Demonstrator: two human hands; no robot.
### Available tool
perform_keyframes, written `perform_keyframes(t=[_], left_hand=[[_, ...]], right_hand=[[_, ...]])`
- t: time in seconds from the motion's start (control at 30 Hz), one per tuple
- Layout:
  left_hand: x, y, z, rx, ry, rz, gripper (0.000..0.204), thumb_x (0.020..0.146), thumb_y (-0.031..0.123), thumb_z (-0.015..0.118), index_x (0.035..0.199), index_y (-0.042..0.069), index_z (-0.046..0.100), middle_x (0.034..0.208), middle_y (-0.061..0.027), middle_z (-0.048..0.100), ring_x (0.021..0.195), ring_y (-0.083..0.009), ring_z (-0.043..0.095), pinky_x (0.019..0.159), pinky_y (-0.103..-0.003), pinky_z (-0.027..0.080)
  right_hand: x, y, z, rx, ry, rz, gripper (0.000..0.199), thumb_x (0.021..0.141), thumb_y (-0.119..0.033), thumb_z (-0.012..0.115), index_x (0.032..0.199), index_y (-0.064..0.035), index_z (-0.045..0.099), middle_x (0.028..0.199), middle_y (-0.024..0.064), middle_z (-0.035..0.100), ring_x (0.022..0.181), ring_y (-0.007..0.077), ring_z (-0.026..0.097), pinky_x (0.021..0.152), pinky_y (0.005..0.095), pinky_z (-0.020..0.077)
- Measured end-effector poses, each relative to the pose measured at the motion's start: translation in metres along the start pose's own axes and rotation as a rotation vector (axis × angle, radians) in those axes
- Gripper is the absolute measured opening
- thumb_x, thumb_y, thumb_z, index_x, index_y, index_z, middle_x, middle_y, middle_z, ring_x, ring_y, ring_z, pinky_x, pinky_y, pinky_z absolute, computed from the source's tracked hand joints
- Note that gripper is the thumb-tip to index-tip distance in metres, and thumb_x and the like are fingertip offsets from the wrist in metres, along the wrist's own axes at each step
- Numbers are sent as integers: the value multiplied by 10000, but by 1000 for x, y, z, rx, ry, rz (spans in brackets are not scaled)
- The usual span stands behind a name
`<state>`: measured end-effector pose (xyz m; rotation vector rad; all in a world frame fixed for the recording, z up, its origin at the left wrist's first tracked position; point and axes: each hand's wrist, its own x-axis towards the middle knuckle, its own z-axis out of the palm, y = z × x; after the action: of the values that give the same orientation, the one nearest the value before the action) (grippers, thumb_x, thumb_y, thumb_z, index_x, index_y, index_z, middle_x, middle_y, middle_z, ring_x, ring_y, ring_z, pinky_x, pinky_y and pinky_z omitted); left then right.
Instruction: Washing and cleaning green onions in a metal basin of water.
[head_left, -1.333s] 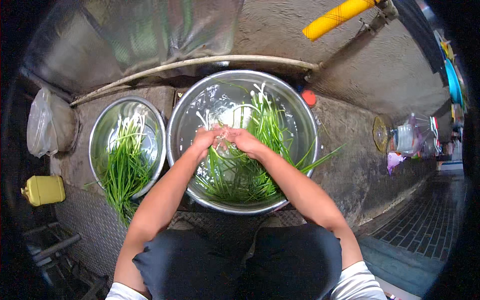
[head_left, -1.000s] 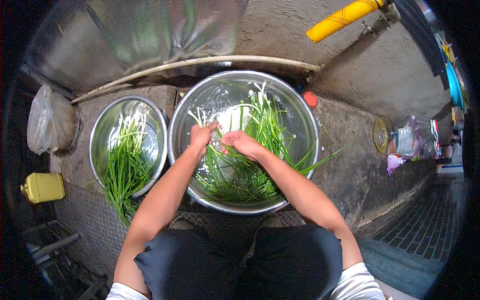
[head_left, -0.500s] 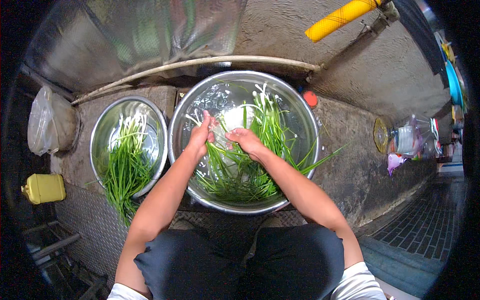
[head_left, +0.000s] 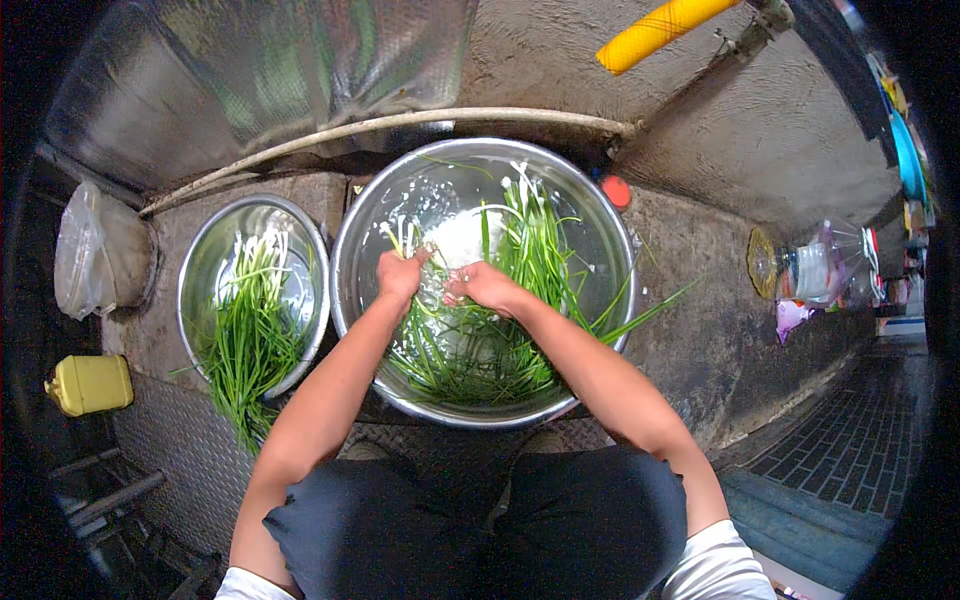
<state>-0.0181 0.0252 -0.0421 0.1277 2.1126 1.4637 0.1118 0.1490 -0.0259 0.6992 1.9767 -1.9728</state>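
Observation:
A large round steel basin (head_left: 342, 300) of water stands in front of me, with a big bunch of spring onions (head_left: 535, 240) along its right side, green leaves spreading toward me. My left hand (head_left: 400, 275) is closed round a few spring onions, their white ends (head_left: 403, 235) sticking up past the fist and their leaves trailing into the water. Close beside it, over the middle of the basin, my right hand (head_left: 482, 287) has its fingers curled at the wet surface. What those fingers grip, if anything, is hidden by water and leaves.
Left of the basin, a smaller steel bowl (head_left: 186, 290) holds more spring onions (head_left: 250, 330), leaves hanging over its near rim. Farther left are a plastic-covered bucket (head_left: 95, 250) and a yellow jerrycan (head_left: 92, 385). A pale pipe (head_left: 390, 122) runs behind; a red lid (head_left: 616, 193) lies right.
My left hand has turned into a tighter fist, with the white ends now more upright above it. My right hand has shifted slightly and stays near the middle of the basin.

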Motion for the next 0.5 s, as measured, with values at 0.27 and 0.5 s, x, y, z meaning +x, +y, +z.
perform_keyframes(t=[0.27,0.5], left_hand=[[-7,35,-9,-63,62,80,218,842,235,713,810,19,705,735,-39,674,643,-119,581,598,-291,438],[0,56,-19,-288,-24,109,197,912,202,637,842,18,651,792,-68,694,648,-80,581,563,-234,424]], right_hand=[[-14,9,-6,-635,-155,113,298,875,-249,564,1016,-13,680,964,200,685,871,308,633,822,396,473],[-2,76,-15,-1147,-551,86,294,693,-188,613,933,-36,692,944,191,686,837,334,664,733,434,522]])
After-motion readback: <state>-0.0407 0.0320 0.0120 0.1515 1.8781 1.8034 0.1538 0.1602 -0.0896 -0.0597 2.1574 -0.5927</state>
